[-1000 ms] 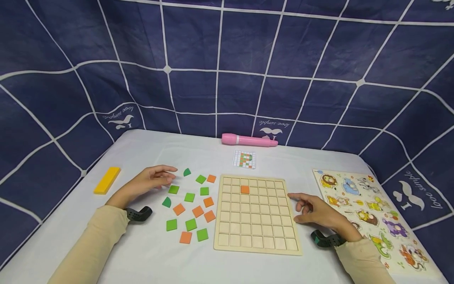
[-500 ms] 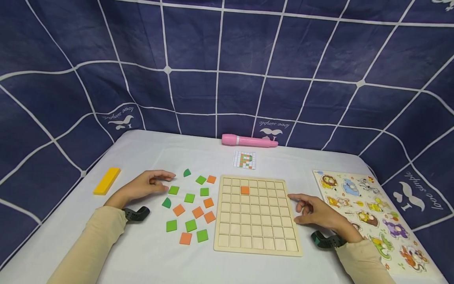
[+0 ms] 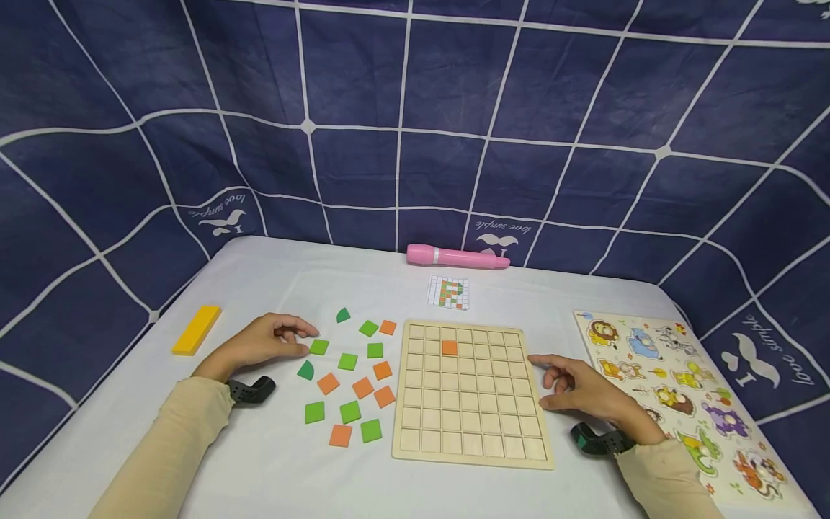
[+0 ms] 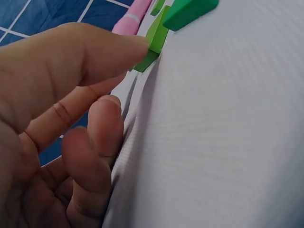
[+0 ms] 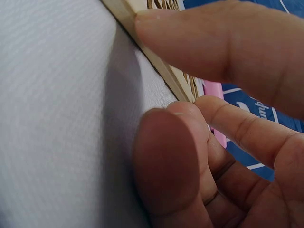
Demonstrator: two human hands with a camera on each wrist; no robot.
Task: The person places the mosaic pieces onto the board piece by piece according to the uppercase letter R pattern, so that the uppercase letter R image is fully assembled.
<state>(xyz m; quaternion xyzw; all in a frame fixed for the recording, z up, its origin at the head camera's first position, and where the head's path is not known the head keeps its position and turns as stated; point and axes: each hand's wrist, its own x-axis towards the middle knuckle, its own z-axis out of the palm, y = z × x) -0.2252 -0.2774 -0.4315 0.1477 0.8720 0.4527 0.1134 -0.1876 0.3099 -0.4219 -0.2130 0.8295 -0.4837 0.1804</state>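
Note:
In the head view my left hand [image 3: 269, 339] is low over the table beside a green square tile [image 3: 319, 347]. Its thumb tip is at the near edge of that tile [image 4: 154, 38] in the left wrist view; I cannot tell whether it touches. No tile is lifted. A pale wooden grid board [image 3: 468, 450] lies flat, with one orange tile [image 3: 449, 347] in a cell near its top. My right hand [image 3: 577, 386] rests at the board's right side, the thumb and index fingertips against the edge [image 5: 164, 71], the other fingers loosely bent.
Several loose green and orange tiles [image 3: 350, 411] and two dark green rounded pieces [image 3: 305, 370] lie left of the board. Behind it are a small pattern card [image 3: 449, 293] and a pink pen-shaped object [image 3: 460, 257]. A yellow block [image 3: 197, 330] sits far left, an animal puzzle [image 3: 687, 389] right.
My left hand has lowered from above the tiles to the green square tile, its thumb now beside it. The right hand has stayed at the board's edge.

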